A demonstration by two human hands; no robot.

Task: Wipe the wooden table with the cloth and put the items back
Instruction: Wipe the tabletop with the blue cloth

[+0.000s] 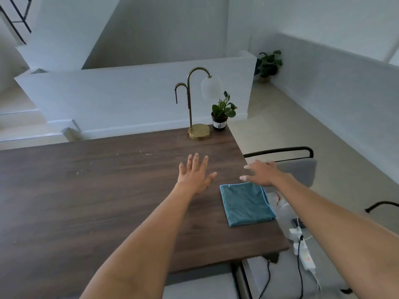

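Note:
A folded blue cloth [247,203] lies flat near the right edge of the dark wooden table [97,190]. My left hand [195,174] stretches over the table just left of the cloth, fingers spread and holding nothing. My right hand [262,172] hovers above the cloth's far edge, fingers extended and holding nothing. A brass lamp [197,104] with a white shade and a small potted plant [222,113] stand at the table's far right corner. White crumbs [149,153] dot the wood beyond my left hand.
A grey chair [298,167] with a black frame stands past the table's right edge. White chargers and black cables [302,249] lie on the floor at the right. A low white wall [129,93] runs behind the table. Another plant [268,65] sits in the far corner.

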